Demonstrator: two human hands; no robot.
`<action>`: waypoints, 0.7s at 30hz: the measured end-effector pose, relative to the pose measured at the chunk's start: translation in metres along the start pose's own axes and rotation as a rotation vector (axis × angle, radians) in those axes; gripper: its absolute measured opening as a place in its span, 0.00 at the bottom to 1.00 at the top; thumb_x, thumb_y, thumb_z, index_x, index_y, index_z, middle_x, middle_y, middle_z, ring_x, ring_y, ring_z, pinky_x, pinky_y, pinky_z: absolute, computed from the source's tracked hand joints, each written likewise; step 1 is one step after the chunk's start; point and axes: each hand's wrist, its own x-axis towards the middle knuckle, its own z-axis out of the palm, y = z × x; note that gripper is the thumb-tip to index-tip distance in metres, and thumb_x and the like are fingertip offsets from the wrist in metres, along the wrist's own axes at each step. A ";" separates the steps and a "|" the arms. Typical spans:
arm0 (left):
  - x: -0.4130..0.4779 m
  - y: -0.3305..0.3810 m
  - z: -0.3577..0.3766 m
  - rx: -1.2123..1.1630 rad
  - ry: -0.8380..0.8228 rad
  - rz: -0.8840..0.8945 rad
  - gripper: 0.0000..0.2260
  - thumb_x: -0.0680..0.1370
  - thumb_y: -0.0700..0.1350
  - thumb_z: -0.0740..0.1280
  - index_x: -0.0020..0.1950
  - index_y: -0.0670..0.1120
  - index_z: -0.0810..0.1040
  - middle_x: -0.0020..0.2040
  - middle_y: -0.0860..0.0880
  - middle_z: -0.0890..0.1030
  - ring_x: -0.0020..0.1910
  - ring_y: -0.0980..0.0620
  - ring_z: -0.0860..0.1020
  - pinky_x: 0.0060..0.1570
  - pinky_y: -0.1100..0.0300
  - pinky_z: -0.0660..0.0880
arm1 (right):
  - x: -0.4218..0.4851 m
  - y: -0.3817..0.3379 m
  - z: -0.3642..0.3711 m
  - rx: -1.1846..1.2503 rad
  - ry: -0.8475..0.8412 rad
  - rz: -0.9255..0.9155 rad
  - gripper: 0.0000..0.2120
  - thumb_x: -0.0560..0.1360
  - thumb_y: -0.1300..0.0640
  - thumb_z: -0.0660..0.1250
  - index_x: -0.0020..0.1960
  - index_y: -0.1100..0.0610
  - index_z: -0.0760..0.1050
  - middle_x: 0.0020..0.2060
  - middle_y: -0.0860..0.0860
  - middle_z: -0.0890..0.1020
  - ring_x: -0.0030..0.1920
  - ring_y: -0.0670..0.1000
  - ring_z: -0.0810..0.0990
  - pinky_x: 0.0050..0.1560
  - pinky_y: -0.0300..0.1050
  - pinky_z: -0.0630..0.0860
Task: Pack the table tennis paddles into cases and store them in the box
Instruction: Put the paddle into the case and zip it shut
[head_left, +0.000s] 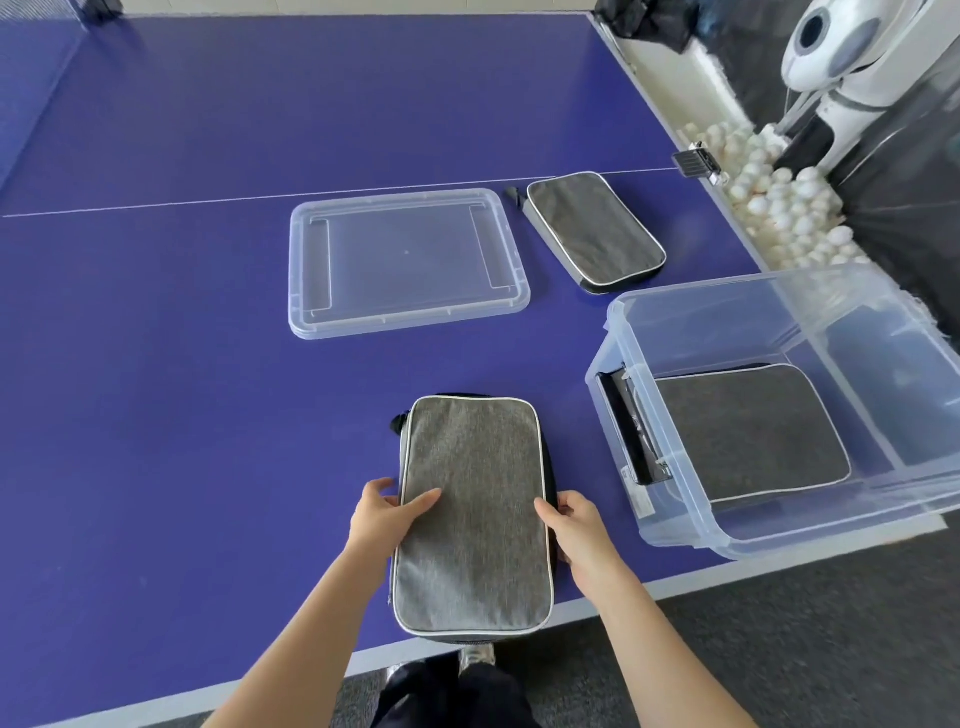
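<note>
On the blue desk (156, 389), a left hand (387, 512) and right hand (571, 525) clasp the sides of a grey case (472, 514) at the near edge (a second case (753, 431) already lies in the clear box (670, 525)); next, seemingly, a lift rightward over its wall.

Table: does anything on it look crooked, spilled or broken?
Nothing looks spilled or broken. The far case lies crooked next to the straight lid. The near case seems to poke over the table edge, but the left hand and right hand hold it.
</note>
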 end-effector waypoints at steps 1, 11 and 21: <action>0.001 -0.001 0.000 -0.014 -0.004 -0.004 0.34 0.66 0.54 0.78 0.67 0.47 0.68 0.56 0.47 0.78 0.53 0.45 0.79 0.56 0.46 0.77 | 0.000 0.000 0.001 0.015 0.008 0.005 0.07 0.78 0.56 0.65 0.53 0.59 0.74 0.51 0.58 0.81 0.50 0.55 0.80 0.43 0.44 0.73; -0.020 0.005 -0.012 -0.298 -0.208 -0.024 0.27 0.70 0.49 0.75 0.64 0.50 0.68 0.54 0.42 0.80 0.51 0.40 0.81 0.46 0.43 0.80 | -0.016 -0.019 0.004 0.125 -0.057 -0.082 0.05 0.79 0.60 0.63 0.53 0.60 0.73 0.50 0.57 0.81 0.51 0.53 0.80 0.51 0.46 0.76; -0.045 0.027 -0.057 -0.497 -0.121 0.150 0.30 0.70 0.47 0.75 0.68 0.55 0.66 0.56 0.45 0.80 0.49 0.44 0.83 0.39 0.50 0.81 | -0.035 -0.085 0.033 0.098 -0.128 -0.278 0.10 0.76 0.57 0.69 0.55 0.57 0.73 0.42 0.53 0.83 0.43 0.50 0.82 0.48 0.44 0.76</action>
